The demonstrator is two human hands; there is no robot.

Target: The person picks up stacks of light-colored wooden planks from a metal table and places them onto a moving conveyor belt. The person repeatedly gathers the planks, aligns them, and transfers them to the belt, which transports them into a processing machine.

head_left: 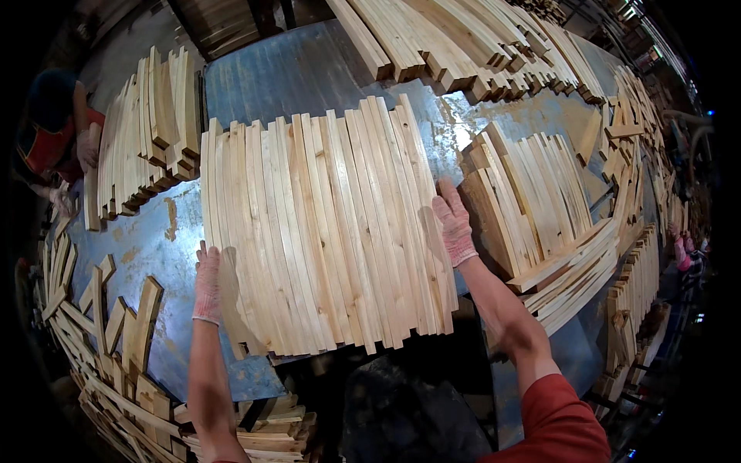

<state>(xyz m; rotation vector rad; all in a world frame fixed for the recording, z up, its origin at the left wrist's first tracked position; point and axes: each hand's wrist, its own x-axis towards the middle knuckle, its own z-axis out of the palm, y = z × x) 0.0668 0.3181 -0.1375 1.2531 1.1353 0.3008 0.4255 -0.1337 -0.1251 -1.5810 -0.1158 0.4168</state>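
A wide row of pale wooden strips (324, 231) lies side by side in front of me, with uneven ends, on a blue metal table (270, 69). My left hand (207, 284), in a pinkish knit glove, rests against the row's left edge with its fingers stretched out. On the opposite side my right hand (454, 228), gloved alike, lies flat along the right edge, fingers extended. Neither hand is wrapped round a strip. The near ends of the strips overhang the table's front edge.
Stacked strips stand at left (150, 131) and right (540, 193). Thicker timber (448, 46) lies along the far side. Loose offcuts (116, 332) pile up at lower left, more offcuts (625, 147) at far right. A co-worker's gloved hand (86, 150) is beside the left stack.
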